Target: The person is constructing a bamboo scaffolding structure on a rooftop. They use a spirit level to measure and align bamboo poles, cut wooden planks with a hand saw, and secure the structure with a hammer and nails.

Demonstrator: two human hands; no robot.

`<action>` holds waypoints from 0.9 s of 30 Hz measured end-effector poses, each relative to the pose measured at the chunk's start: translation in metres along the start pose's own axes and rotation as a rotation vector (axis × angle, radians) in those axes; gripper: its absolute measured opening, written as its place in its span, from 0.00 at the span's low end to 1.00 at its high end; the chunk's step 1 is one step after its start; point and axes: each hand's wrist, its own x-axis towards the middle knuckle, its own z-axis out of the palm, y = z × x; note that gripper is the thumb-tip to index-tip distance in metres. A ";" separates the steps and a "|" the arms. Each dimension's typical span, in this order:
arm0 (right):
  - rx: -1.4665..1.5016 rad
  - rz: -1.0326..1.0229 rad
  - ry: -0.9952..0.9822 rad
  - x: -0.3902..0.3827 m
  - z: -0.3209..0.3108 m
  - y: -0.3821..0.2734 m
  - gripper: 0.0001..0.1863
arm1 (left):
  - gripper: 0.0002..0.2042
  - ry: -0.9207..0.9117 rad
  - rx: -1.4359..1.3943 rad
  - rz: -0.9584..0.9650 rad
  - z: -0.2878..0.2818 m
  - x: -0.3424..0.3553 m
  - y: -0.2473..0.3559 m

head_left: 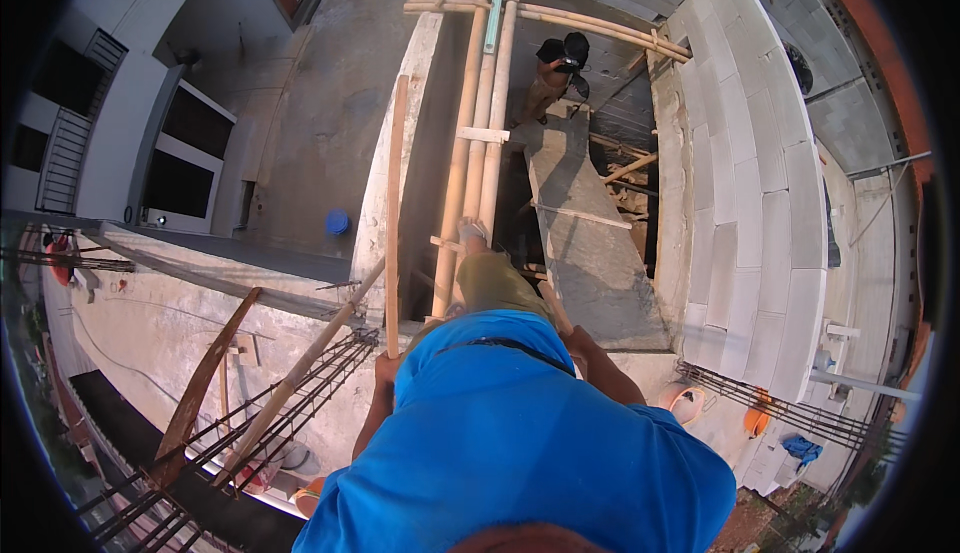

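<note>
My left hand (387, 367) is closed around the lower end of a long, narrow wooden batten (396, 193), which stretches away beside a concrete wall top. My right hand (577, 343), partly hidden by my blue shirt, is closed on the near end of a shorter-looking wooden stick (554, 307). Between my hands, one foot rests on a walkway of bamboo poles (476, 143) tied side by side. A short wooden crosspiece (484, 135) lies over the poles, and a pale green level-like bar (494, 15) rests at their far end.
Right of the poles, a drop opens beside a concrete slab (585, 223). Another person (550, 78) stands at its far end. A light block wall (745, 173) rises on the right. Steel rebar (300, 378) sticks out at left; a blue bucket (337, 222) stands below.
</note>
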 end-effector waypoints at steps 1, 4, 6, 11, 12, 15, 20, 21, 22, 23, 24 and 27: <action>-0.049 -0.024 -0.006 0.017 -0.011 -0.008 0.42 | 0.16 -0.054 -0.031 -0.005 0.005 0.010 0.003; -0.090 -0.099 -0.067 0.054 -0.041 -0.073 0.40 | 0.12 -0.038 -0.143 -0.020 0.012 0.009 0.049; -0.114 -0.160 0.042 0.069 -0.058 -0.093 0.39 | 0.11 -0.063 -0.136 -0.087 0.018 0.023 0.082; 0.021 -0.159 0.024 0.094 -0.118 -0.181 0.38 | 0.14 0.014 0.002 -0.180 0.028 0.056 0.142; 0.031 -0.133 0.033 0.103 -0.129 -0.188 0.39 | 0.14 0.012 0.051 -0.187 0.032 0.065 0.157; 0.008 -0.098 0.040 0.131 -0.162 -0.201 0.39 | 0.14 0.015 0.130 -0.183 0.042 0.091 0.193; -0.037 -0.120 0.080 0.178 -0.213 -0.217 0.40 | 0.14 -0.042 0.040 -0.226 0.056 0.149 0.235; -0.042 -0.128 0.111 0.184 -0.226 -0.222 0.41 | 0.14 -0.017 -0.018 -0.236 0.064 0.158 0.250; -0.047 -0.136 0.144 0.192 -0.238 -0.228 0.41 | 0.14 -0.009 0.037 -0.227 0.069 0.166 0.264; -0.022 -0.141 0.134 0.200 -0.251 -0.235 0.42 | 0.15 -0.002 0.092 -0.218 0.071 0.173 0.278; 0.006 -0.149 0.119 0.205 -0.263 -0.243 0.42 | 0.15 0.011 0.150 -0.208 0.071 0.180 0.292; -0.004 -0.083 0.081 0.210 -0.298 -0.281 0.42 | 0.20 0.042 0.232 -0.101 0.077 0.200 0.317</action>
